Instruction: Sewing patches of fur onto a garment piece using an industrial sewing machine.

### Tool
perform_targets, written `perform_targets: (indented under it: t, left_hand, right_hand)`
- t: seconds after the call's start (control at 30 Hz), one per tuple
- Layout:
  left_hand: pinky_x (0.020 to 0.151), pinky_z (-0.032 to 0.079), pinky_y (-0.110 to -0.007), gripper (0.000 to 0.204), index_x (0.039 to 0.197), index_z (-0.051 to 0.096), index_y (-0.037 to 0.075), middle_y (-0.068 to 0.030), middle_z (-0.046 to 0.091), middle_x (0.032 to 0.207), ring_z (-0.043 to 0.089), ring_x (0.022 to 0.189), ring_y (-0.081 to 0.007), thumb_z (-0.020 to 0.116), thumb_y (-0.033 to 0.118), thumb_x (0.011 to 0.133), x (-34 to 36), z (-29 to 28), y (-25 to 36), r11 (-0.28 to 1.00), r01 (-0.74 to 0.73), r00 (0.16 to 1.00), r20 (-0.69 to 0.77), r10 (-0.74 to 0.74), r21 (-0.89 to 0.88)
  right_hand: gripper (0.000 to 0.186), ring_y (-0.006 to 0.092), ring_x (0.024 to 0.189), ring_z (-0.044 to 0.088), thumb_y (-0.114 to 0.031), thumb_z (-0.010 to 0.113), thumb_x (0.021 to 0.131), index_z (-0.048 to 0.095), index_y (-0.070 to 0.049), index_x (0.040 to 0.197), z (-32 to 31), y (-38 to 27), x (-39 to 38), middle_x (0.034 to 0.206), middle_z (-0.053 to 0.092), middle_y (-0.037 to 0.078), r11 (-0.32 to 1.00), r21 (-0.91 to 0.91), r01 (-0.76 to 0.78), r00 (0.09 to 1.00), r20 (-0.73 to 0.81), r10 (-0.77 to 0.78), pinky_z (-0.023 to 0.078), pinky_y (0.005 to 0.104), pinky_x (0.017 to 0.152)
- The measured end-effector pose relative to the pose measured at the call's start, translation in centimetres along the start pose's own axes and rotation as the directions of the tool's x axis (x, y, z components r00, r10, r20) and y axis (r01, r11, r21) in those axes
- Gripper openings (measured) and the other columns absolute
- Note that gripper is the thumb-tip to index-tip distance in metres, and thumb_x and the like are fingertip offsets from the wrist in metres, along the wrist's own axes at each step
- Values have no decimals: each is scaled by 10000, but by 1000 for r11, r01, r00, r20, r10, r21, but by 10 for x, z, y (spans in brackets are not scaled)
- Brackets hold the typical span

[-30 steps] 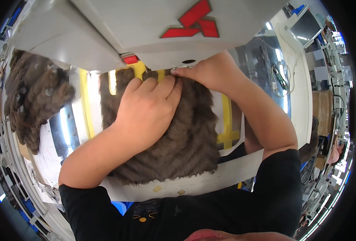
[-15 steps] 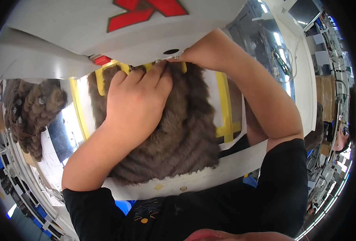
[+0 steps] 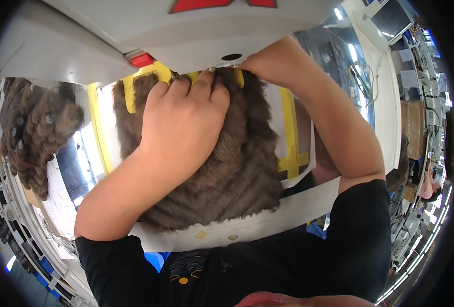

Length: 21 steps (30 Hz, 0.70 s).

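A brown striped fur piece [image 3: 227, 179] lies flat in front of me, its far edge running under a grey-white machine head [image 3: 186, 46] that looks like a sewing machine. My left hand [image 3: 183, 120] rests on the fur with bent fingers gripping it; the fingertips reach the machine's lower edge and are partly hidden. At the right end of the head is my right hand [image 3: 270, 64], its fingers out of sight behind the housing. Between the fur and the machine shows a yellow forked plate [image 3: 129, 94], beside my left fingers.
Another bundle of brown fur [image 3: 37, 128] lies at the left, near papers [image 3: 63, 199] with line drawings. Yellow tape strips [image 3: 291, 130] frame the work surface. A dark-screened monitor [image 3: 391, 21] and a thin cable stand at the far right, beyond which a person [image 3: 430, 187] is visible.
The view has shifted slightly, so the machine sits higher and farther right in the picture. My left hand appears slightly up and to the right, still on the fur.
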<state>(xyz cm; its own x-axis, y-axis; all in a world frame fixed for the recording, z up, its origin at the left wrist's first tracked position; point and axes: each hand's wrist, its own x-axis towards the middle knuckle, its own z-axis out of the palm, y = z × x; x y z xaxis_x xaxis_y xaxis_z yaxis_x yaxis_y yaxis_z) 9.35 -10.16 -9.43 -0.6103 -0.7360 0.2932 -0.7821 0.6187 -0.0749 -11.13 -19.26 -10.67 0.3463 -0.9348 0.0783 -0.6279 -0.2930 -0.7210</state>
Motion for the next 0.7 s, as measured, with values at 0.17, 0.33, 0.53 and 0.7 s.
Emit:
perform_targets:
  t: [0.17, 0.33, 0.53, 0.7]
  left_hand:
    - [683, 484, -351, 166, 939, 688, 61, -135, 748, 1140, 674, 819, -230, 638, 112, 789, 2, 6, -1, 999, -33, 995, -95, 32, -9]
    - [764, 504, -375, 166, 998, 656, 104, -85, 713, 1284, 687, 904, -224, 605, 101, 840, 3, 1, 2, 1000, 12, 1000, 26, -13, 25]
    - [743, 505, -380, 171, 993, 643, 110, -95, 713, 1282, 690, 882, -235, 610, 93, 826, 3, 0, 6, 999, 30, 999, 42, -31, 36]
    - [729, 506, -380, 158, 979, 634, 108, -105, 715, 1275, 694, 864, -240, 614, 89, 823, 1, 2, 4, 998, 47, 997, 61, -50, 50]
  right_hand:
    - [266, 242, 662, 680, -223, 850, 750, 725, 9, 782, 3, 5, 5, 713, 706, 136, 991, -80, 108, 992, -61, -113, 540, 378, 642]
    - [293, 265, 684, 693, -247, 854, 721, 723, 6, 791, -10, -4, 7, 728, 715, 140, 964, 163, -211, 968, 174, 182, 545, 386, 654]
    - [286, 269, 695, 699, -230, 847, 681, 721, 4, 786, 10, 11, 4, 749, 724, 145, 997, -40, 60, 995, -81, -63, 552, 382, 667]
    - [300, 214, 655, 671, -247, 869, 702, 719, -2, 789, -3, -5, 6, 713, 703, 109, 998, 52, -35, 999, 34, 34, 533, 359, 633]
